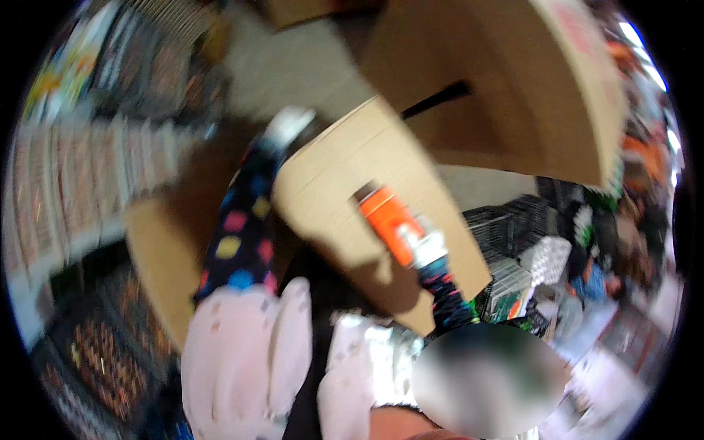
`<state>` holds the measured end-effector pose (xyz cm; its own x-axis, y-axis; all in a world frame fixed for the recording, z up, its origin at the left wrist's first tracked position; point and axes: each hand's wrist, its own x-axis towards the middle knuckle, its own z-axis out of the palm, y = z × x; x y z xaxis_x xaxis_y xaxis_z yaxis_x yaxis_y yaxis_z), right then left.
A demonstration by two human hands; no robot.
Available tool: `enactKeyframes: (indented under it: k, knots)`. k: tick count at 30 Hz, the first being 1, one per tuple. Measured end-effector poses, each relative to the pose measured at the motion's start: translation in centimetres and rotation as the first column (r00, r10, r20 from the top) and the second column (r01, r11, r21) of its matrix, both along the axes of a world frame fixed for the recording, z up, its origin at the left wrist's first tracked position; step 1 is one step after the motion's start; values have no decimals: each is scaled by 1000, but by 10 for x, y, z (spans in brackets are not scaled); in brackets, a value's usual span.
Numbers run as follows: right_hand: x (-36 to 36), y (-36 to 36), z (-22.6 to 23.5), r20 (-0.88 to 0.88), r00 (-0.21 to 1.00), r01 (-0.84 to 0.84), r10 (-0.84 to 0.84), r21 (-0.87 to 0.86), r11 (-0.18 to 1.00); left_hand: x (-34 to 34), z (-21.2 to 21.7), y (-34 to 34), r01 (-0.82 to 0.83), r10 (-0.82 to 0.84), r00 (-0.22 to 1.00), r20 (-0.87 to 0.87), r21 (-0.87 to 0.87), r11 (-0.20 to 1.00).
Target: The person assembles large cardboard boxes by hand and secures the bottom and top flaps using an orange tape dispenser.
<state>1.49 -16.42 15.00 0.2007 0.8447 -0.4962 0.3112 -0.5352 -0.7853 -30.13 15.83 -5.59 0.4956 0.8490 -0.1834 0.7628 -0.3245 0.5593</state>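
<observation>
1. The right hand (pixel 428 246), wearing a white glove, is closing its fingers around an orange handheld tool (pixel 387 218).
2. That tool is sitting over the middle of a tan cardboard carton (pixel 348 165), its dark end pointing far and left; whether it is touching the panel, I cannot tell.
3. The left hand (pixel 291 126), also showing white, is reaching to the far left edge of the carton; blur is hiding its fingers, so I cannot tell whether they are open or closed.
4. A dark sleeve (pixel 242 227) with coloured spots is covering the left forearm, and a dark patterned sleeve (pixel 447 297) is covering the right wrist.
5. A pale pink cloth (pixel 227 359) is hanging at the near side, covering part of the left arm.
6. A larger cardboard carton (pixel 506 95) is standing at the far right, showing a dark slot (pixel 438 99).
7. On the left, a row of upright pale packs (pixel 95 172) is standing beyond a dark tray (pixel 106 359) that is holding small brown pieces.
8. On the right, grey plastic crates (pixel 502 227) are standing beside a white perforated basket (pixel 550 259).
</observation>
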Motion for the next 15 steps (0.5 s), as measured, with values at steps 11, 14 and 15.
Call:
enactKeyframes:
  k: [11, 14, 15]
  knots:
    - [5, -19, 4, 160, 976, -135, 149, -98, 986, 22, -39, -56, -376, 159, 926, -342, -804, 460]
    - [-3, -1, 4, 145, 977, -149, 157, -61, 987, 6, -38, -34, -373, -3, 841, -541, -585, 720]
    - [-9, 13, 10, 117, 975, -180, 187, -64, 982, -15, -40, -18, -152, -206, 846, -492, -592, 791]
